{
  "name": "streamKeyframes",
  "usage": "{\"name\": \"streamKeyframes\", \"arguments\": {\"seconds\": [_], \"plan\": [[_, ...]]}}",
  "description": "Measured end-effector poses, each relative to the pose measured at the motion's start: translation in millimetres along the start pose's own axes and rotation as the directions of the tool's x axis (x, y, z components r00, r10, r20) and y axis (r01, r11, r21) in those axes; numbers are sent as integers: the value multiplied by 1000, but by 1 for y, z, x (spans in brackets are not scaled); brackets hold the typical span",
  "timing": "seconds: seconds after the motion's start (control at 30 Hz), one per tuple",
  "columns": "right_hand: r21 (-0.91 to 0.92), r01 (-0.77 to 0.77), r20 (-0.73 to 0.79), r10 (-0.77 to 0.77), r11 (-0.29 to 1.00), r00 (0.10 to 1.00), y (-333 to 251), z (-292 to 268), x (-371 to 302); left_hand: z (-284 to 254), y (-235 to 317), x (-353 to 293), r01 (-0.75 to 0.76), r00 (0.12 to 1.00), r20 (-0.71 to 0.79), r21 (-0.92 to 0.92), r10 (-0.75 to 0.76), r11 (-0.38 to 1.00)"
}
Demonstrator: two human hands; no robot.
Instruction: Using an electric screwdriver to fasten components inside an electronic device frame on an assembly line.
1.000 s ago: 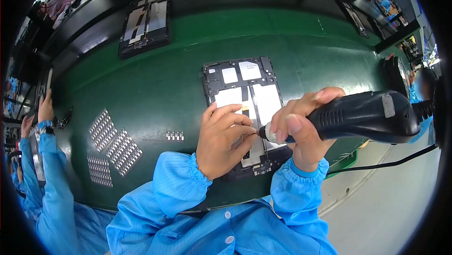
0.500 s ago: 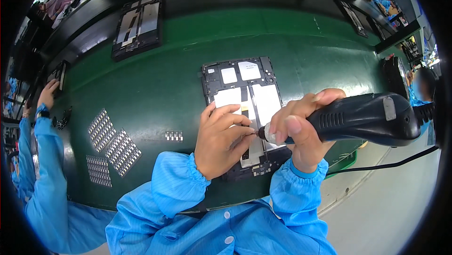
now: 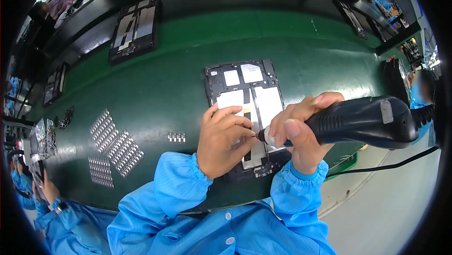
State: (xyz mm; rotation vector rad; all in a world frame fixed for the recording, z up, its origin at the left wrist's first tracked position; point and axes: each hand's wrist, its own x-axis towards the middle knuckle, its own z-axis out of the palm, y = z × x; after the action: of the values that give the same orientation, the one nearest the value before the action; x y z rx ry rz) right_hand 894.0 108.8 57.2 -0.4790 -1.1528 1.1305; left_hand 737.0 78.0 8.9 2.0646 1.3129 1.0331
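An opened tablet with black frame and silvery white panels lies in front of me. My right hand is wrapped round a black electric screwdriver, held almost level over the tablet's lower right, its nose to the left. My left hand is over the tablet's left side, thumb and index finger pinched together at the screwdriver's tip. Whatever is between those fingertips is too small to make out. Left of that hand lies a small strip of light-coloured pieces.
Several sheets of small parts lie on the green table at left. Another opened tablet is at the back left. A co-worker's hand is at the far left. The screwdriver's cable trails right, near a green bin.
The co-worker's hand at the left has moved from a dark device at the table's far-left edge down toward the near-left corner. My hands and the screwdriver have barely moved.
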Motion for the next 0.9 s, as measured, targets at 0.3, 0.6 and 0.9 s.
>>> {"name": "streamKeyframes", "arguments": {"seconds": [0.3, 0.6, 0.9], "plan": [[-91, -14, -11, 13, 996, 1000, 2, -8, 0, -115, -29, -23, 363, 910, 107, 264, -401, 894], [-70, -70, -73, 65, 995, 995, -2, -3, 1, -114, -40, -46, 348, 905, 126, 330, -406, 878], [-52, -105, -115, 98, 993, 988, -4, 6, -6, -129, -60, -32, 604, 746, 398, -65, -534, 795]]}}
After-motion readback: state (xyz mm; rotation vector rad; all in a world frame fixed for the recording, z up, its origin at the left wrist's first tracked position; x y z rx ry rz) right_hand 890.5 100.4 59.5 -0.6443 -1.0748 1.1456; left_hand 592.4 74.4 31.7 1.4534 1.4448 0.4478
